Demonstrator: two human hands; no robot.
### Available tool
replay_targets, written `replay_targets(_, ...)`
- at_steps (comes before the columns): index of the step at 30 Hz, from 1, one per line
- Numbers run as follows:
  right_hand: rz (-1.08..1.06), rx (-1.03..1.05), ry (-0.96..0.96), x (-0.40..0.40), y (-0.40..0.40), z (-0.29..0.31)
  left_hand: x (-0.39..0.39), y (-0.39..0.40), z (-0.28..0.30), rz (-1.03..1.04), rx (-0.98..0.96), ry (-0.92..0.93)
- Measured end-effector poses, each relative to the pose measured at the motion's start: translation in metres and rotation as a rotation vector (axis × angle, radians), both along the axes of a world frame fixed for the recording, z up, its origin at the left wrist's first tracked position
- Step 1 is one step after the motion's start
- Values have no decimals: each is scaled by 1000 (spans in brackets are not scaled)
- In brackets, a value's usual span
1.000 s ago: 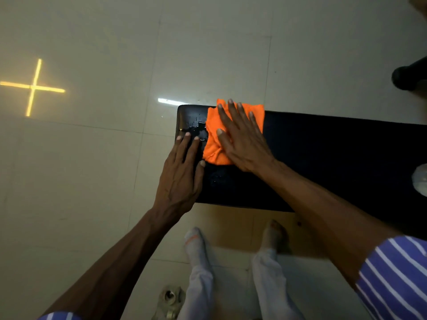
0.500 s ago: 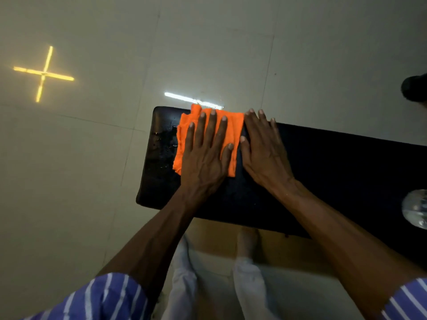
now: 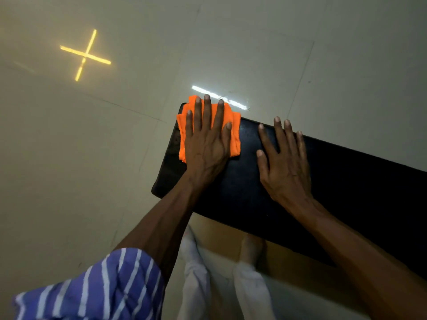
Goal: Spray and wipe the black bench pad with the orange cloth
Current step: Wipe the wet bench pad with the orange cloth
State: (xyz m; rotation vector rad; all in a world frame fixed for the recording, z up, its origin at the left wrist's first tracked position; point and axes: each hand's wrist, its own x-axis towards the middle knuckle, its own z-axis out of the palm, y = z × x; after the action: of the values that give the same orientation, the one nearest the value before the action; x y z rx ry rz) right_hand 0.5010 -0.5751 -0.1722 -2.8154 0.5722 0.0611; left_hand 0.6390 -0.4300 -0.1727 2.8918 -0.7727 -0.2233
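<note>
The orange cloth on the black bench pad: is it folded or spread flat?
Folded. The orange cloth shows stacked layered edges at its far corner and lies compact under the left hand on the black bench pad.

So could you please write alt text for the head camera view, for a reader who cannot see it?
Seen from above, a person's left hand presses a folded orange cloth flat on the end of a black bench pad, while the right hand rests flat on the bare pad beside it. Pale floor tiles surround the bench.
</note>
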Motion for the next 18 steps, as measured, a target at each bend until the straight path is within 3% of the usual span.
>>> replay_targets(4,0,24,42,2,2,10,-41,27,6,-31,-38,-13)
replay_targets(9,64,91,-43,10,3,14,3,21,3,21,18,-8)
replay_targets(13,95,98,-27,24,20,13,28,18,0,131,-63,68)
replay_targets(18,99,36,-3,21,25,12,-18,42,8,96,-44,42)
